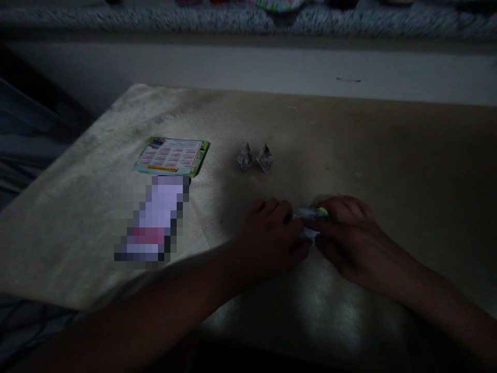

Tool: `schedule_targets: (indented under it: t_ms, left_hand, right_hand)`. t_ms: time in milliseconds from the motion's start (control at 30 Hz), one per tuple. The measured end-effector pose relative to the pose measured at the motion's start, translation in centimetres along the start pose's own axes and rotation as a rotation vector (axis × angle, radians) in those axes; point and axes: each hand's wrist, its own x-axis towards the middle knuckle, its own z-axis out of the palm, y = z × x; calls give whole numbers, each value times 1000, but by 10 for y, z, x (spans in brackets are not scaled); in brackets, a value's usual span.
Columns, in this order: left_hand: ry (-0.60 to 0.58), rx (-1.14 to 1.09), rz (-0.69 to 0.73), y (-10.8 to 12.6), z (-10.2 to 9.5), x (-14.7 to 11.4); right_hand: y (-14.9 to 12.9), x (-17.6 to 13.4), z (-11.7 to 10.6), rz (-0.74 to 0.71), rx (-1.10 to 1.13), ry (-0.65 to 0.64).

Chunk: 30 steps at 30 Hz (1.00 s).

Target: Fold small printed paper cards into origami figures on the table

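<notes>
Between my two hands, low over the tabletop, is a small piece of folded printed paper (310, 213), white with green and red print. My left hand (272, 235) has its fingers curled on the paper's left side. From the other side my right hand (351, 238) grips it, with the forefinger laid across its top. Much of the paper is hidden under the fingers. Beyond my hands stands a folded paper figure (255, 158) with several upright points, made from printed paper.
A stack of printed sheets or cards (173, 155) with a calendar-like grid lies at the left. Just in front of it is a phone (155, 217), its screen blurred out. A speckled stone ledge (233, 22) runs above the pale table (97, 207).
</notes>
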Motion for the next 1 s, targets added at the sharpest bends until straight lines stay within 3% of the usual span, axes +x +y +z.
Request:
schedule_targets:
  t_ms: [233, 467, 1000]
  left_hand:
    - [60, -63, -18, 1, 6, 1]
    - [-75, -177, -115, 0, -4, 2]
    - [-144, -241, -165, -7, -9, 8]
  right_hand:
    - [1, -1, 0, 24, 29, -11]
    - [3, -1, 4, 33, 56, 25]
    - [7, -3, 15, 75, 69, 92]
